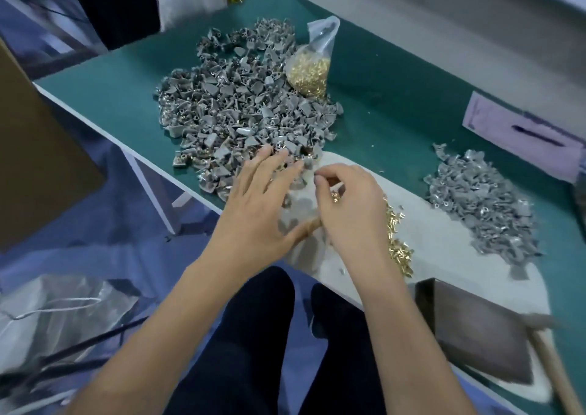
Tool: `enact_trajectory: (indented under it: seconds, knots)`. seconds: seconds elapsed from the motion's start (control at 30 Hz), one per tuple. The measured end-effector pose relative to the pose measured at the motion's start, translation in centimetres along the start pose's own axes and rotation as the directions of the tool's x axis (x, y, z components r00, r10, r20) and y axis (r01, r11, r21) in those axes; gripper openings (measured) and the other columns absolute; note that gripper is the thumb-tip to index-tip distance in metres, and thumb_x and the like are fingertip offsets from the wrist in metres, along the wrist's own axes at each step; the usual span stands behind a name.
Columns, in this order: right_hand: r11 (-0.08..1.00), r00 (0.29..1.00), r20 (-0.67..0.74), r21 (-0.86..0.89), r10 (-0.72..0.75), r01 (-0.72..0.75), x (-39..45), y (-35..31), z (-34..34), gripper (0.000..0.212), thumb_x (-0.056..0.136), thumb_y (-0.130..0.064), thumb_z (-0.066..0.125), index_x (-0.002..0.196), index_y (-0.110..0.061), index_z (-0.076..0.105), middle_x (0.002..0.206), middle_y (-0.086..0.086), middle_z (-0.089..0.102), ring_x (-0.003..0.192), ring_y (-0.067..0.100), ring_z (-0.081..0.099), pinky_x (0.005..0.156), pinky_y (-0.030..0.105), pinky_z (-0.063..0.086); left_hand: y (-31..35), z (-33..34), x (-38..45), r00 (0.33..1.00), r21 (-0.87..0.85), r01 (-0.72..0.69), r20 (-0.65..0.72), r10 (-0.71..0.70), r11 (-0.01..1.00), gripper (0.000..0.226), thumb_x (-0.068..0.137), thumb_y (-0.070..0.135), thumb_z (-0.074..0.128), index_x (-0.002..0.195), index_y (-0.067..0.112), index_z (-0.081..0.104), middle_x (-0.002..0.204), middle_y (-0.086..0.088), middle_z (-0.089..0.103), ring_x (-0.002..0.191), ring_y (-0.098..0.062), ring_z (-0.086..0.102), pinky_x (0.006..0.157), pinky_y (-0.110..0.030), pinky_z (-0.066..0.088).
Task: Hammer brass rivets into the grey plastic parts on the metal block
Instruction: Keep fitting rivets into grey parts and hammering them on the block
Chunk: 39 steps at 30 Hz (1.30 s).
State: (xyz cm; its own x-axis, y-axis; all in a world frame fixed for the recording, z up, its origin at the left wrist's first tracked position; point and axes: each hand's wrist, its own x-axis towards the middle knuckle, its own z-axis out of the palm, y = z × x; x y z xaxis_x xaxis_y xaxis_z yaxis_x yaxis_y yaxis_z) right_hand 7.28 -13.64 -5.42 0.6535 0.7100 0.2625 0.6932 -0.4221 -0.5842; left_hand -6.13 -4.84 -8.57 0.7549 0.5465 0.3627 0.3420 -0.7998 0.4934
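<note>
This looks like the gathering step, before any hammering: the left hand (257, 202) lies flat, its grip spread, fingers reaching onto the near edge of the big pile of grey plastic parts (244, 113) at the far left of the desk (396, 103), holding nothing that shows. The right hand (348, 205) hovers just beside it over the pale mat (444, 233), its grip pressed together at the fingertips (a glint of brass shows under the palm, so it may be pinching a rivet, though I cannot tell for sure). Loose brass rivets (398, 240) lie scattered on the mat just right of that hand. The metal block (472, 329) sits at the near right, well apart from both hands, with nothing on its top, and the hammer (551, 357) rests against its right side, handle toward the near edge. Next, I judge, one part must be lifted out, paired with a rivet, and carried right to the block; then the right hand must free itself for the hammer. As for containers, a clear plastic bag (312, 62) at the far side of the big pile holds more rivets, its mouth upright. A smaller heap of grey parts (485, 199) lies on the right.
</note>
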Motion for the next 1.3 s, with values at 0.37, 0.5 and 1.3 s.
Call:
enact_trajectory:
  seconds: [0.37, 0.5, 1.3]
  knots:
    - [0.953, 0.963, -0.136, -0.169, 0.231, -0.253, -7.9, 9.5, -10.5, 0.01, 0.095, -0.024, 0.065, 0.092, -0.029, 0.072, 0.088, -0.013, 0.069, 0.086, 0.016, 0.058, 0.079, 0.037, 0.05, 7.4, 5.2, -0.7, 0.945, -0.233, -0.01, 0.316, 0.085, 0.973, 0.032, 0.087, 0.04, 0.073, 0.118, 0.029, 0.071, 0.108, 0.01, 0.054, 0.107, -0.011, 0.051, 0.086, -0.034, 0.048]
    - [0.968, 0.966, -0.142, -0.098, 0.217, -0.232, -9.4, 10.2, -10.0, 0.009, 0.095, -0.02, 0.066, 0.092, -0.024, 0.073, 0.088, -0.009, 0.069, 0.083, 0.012, 0.057, 0.078, 0.028, 0.044, 8.1, 5.8, -0.6, 0.954, -0.267, -0.049, 0.272, 0.124, 0.963, 0.016, 0.092, 0.031, 0.07, 0.105, 0.025, 0.076, 0.098, 0.011, 0.061, 0.098, -0.01, 0.054, 0.081, -0.038, 0.049]
    - [0.941, 0.973, -0.205, 0.337, 0.108, -0.033, -10.7, 9.6, -11.0, 0.011, 0.092, -0.017, 0.074, 0.097, -0.026, 0.075, 0.09, -0.012, 0.071, 0.088, 0.013, 0.064, 0.077, 0.013, 0.04, 11.6, 6.1, 0.8, 0.978, -0.729, 0.15, 0.209, 0.008, 0.668, 0.007, 0.092, 0.028, 0.072, 0.097, 0.031, 0.072, 0.086, 0.019, 0.072, 0.077, 0.003, 0.064, 0.069, -0.014, 0.045]
